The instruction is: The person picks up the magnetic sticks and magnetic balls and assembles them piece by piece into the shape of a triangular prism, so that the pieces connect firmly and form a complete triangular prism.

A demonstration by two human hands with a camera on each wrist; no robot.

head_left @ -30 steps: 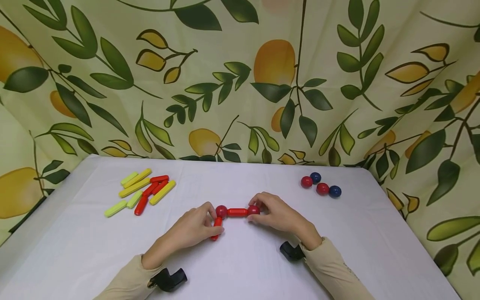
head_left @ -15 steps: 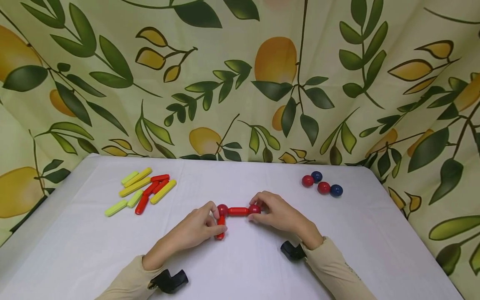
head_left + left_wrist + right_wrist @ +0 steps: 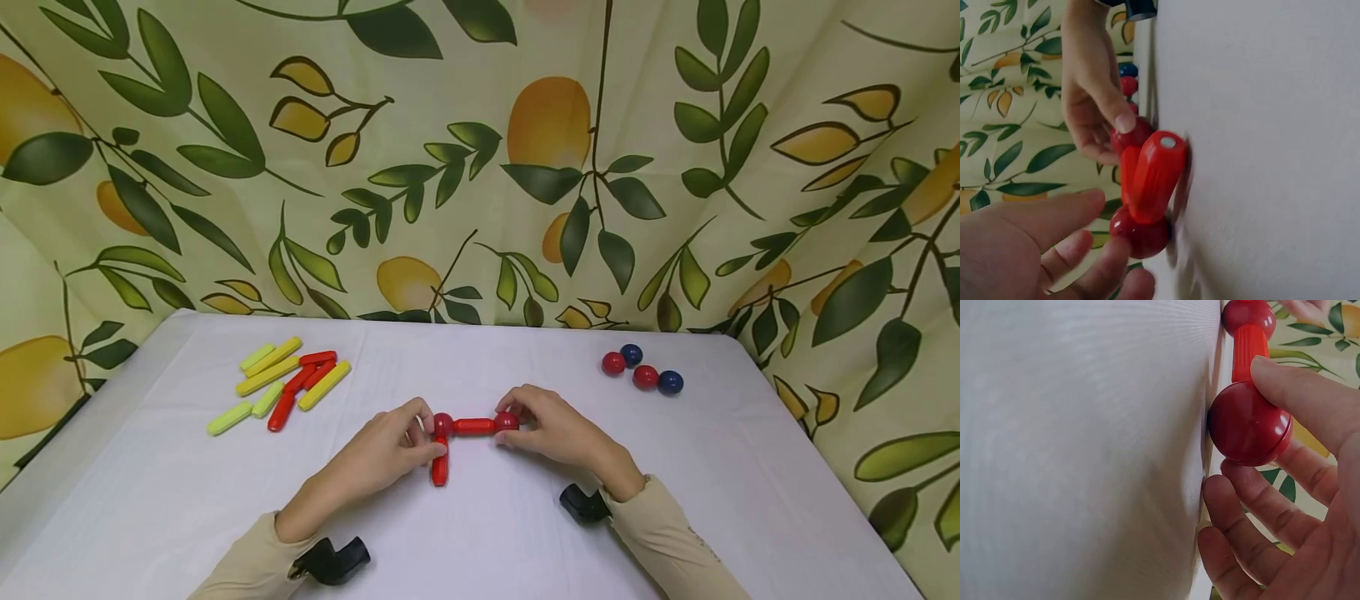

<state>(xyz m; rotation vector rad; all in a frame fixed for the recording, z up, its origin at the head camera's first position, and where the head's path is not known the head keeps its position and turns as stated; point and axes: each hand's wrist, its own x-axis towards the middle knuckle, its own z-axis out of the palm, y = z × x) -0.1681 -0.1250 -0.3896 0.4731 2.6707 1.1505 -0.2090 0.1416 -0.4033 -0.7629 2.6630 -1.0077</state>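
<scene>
Two glossy red balls are joined by a red ridged rod [image 3: 474, 427] lying crosswise on the table. A second red rod [image 3: 1159, 178] extends from the left ball [image 3: 1140, 232] toward the near edge, a small silvery disc on its free end. My left hand [image 3: 390, 446] is beside that ball, fingertips right at its surface, thumb lifted apart from the rod in the left wrist view. At the other end my right hand [image 3: 555, 427] pinches the right ball [image 3: 1249, 424], thumb on one side and fingers curled behind it.
Yellow, lime and red sticks [image 3: 325, 385] lie in a loose group at the back left. Two red balls [image 3: 646, 377] and two blue balls [image 3: 671, 382] are at the back right. A fruit-patterned cloth [image 3: 450, 167] hangs behind the white-covered table [image 3: 480, 542].
The near rod has swung from a slant to pointing straight toward the front. My left thumb and fingers have loosened from it. My right hand stays at the right ball.
</scene>
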